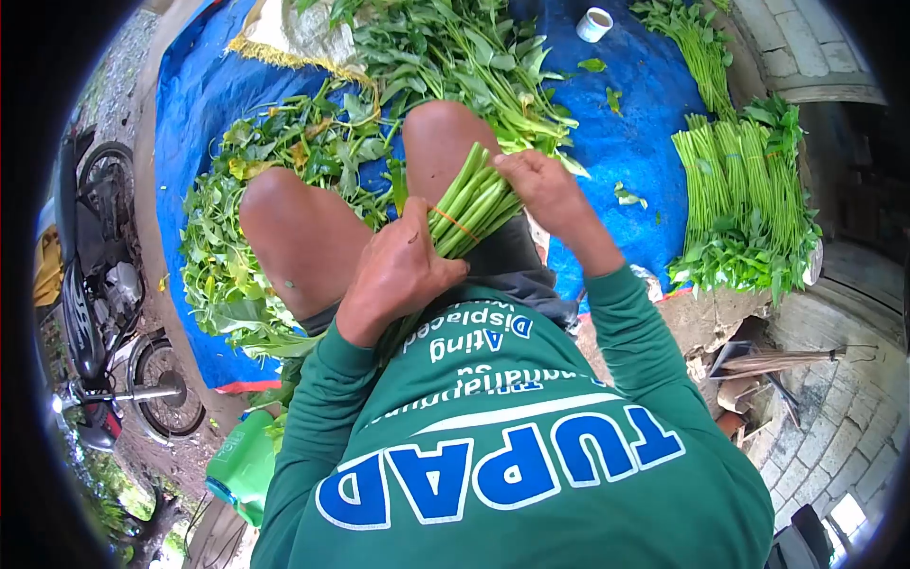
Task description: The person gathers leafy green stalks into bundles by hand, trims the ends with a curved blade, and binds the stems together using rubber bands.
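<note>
A bundle of green leafy-vegetable stems lies slantwise over my lap, its bare stem ends pointing up and away from me. An orange rubber band goes around it. My left hand is wrapped around the lower part of the bundle, just below the band. At the top, my right hand is closed with fingers and thumb at the stem ends. The leafy end is mostly hidden beneath my left forearm.
Loose greens and trimmed leaves cover much of a blue tarp. Tied bundles are stacked at the right. A white cup stands at the back. A green container and a motorcycle are at the left.
</note>
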The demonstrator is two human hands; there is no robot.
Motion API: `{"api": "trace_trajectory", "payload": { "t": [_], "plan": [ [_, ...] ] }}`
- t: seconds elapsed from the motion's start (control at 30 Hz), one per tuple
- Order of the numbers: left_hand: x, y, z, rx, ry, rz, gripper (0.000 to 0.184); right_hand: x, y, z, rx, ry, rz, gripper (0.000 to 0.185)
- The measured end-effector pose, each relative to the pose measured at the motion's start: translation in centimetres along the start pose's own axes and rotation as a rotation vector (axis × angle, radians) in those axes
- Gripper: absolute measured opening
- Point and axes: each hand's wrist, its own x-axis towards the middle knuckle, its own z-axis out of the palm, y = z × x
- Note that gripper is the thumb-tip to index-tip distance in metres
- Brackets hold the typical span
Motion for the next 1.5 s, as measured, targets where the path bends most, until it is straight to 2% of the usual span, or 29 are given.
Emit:
{"api": "trace_trajectory", "payload": {
  "t": [0.07, 0.1, 0.23, 0.3, 0.33, 0.4, 0.43, 0.47, 0.5, 0.53, 0.6, 0.63, 0.73, 0.77, 0.87, 0.97, 1.07, 1.1, 1.2, 1.23, 1.3, 1.37, 1.4, 1.43, 1.5],
  "plan": [
    [-0.8, 0.4, 0.4, -0.024, 0.046, 0.020, 0.069, -1.2, -0.4, -1.3, 0.046, -0.062, 0.051, 0.054],
    [-0.9, 0.7, 0.4, -0.036, 0.059, 0.028, 0.069, -1.8, -0.5, -1.5, 0.102, -0.060, 0.007, 0.053],
    [-1.0, 0.4, -0.2, -0.157, 0.059, 0.172, 0.063, -3.7, -2.3, 0.7, 0.427, 0.178, -0.001, 0.046],
    [-0.9, 0.8, -0.3, -0.132, -0.124, 0.170, 0.070, -2.3, -0.2, 2.9, 0.645, 0.304, -0.076, 0.039],
    [-0.6, 0.9, -0.5, -0.117, -0.209, 0.167, 0.073, -1.6, -0.4, 2.9, 0.590, 0.282, -0.065, 0.039],
    [-0.1, 0.0, -1.2, -0.296, -0.221, 0.213, 0.074, 0.4, -1.4, 3.1, 0.501, 0.228, -0.053, 0.038],
    [0.1, -0.4, -1.9, -0.413, -0.241, 0.223, 0.073, 1.3, -2.1, 2.4, 0.416, 0.127, -0.044, 0.048],
    [0.2, -0.8, -2.6, -0.529, -0.247, 0.233, 0.072, 1.3, -2.9, 2.3, 0.615, 0.119, -0.146, 0.053],
    [0.6, -1.3, -3.0, -0.630, -0.183, 0.255, 0.062, 1.6, -3.9, 2.3, 0.814, 0.103, -0.257, 0.059],
    [0.2, -1.7, -4.4, -0.724, -0.200, 0.184, 0.061, 1.9, -5.2, 2.1, 1.012, 0.076, -0.372, 0.064],
    [-1.2, -2.7, -7.5, -0.918, -0.220, 0.046, 0.059, -0.1, -7.3, -0.3, 1.016, 0.124, -0.319, 0.079],
    [-1.7, -3.1, -8.0, -0.985, -0.191, 0.082, 0.058, -0.5, -7.3, -0.4, 1.012, 0.038, -0.303, 0.079],
    [-3.5, -2.1, -9.2, -1.063, -0.167, 0.120, 0.060, -2.3, -9.5, 1.0, 0.817, -0.274, -0.148, 0.077],
    [-3.9, -1.5, -9.0, -1.087, -0.142, 0.114, 0.062, -2.8, -10.5, 1.9, 0.779, -0.216, -0.154, 0.072],
    [-4.2, -1.0, -8.6, -0.987, -0.142, 0.122, 0.064, -2.3, -12.5, 2.6, 0.841, -0.294, -0.181, 0.076],
    [-4.2, -1.5, -8.2, -0.955, -0.161, 0.161, 0.066, -2.2, -12.8, 3.7, 0.994, -0.267, -0.223, 0.069],
    [-2.3, -3.0, -6.6, -0.979, -0.549, 0.300, 0.071, -2.1, -12.6, 4.3, 1.104, -0.384, -0.250, 0.071],
    [-1.7, -2.5, -4.8, -1.115, -0.689, 0.280, 0.076, -2.3, -12.7, 4.6, 1.134, -0.451, -0.249, 0.072],
    [-1.0, -4.8, -2.7, -1.428, -0.728, 0.311, 0.081, -1.0, -14.6, 5.6, 1.215, -0.694, -0.301, 0.077],
    [-1.2, -4.6, -3.8, -1.374, -0.748, 0.267, 0.086, -1.0, -15.1, 5.7, 1.270, -0.700, -0.309, 0.071],
    [-3.1, -2.1, -6.9, -1.202, -0.393, 0.258, 0.091, -0.4, -16.0, 5.8, 1.238, -0.652, -0.362, 0.069],
    [-4.1, -0.8, -9.4, -0.962, -0.181, 0.346, 0.083, 0.2, -17.0, 5.6, 1.131, -0.643, -0.416, 0.066],
    [-4.6, -0.1, -10.6, -0.837, -0.072, 0.369, 0.080, 1.7, -16.5, 5.6, 0.777, -0.405, -0.795, 0.063],
    [-4.9, 0.3, -11.0, -0.677, 0.003, 0.309, 0.072, 3.9, -15.2, 6.0, 0.400, -0.152, -1.121, 0.061],
    [-5.2, 0.0, -11.4, -0.724, 0.072, 0.247, 0.060, 4.4, -16.0, 6.1, 0.205, 0.132, -1.214, 0.054]
  ]
}}
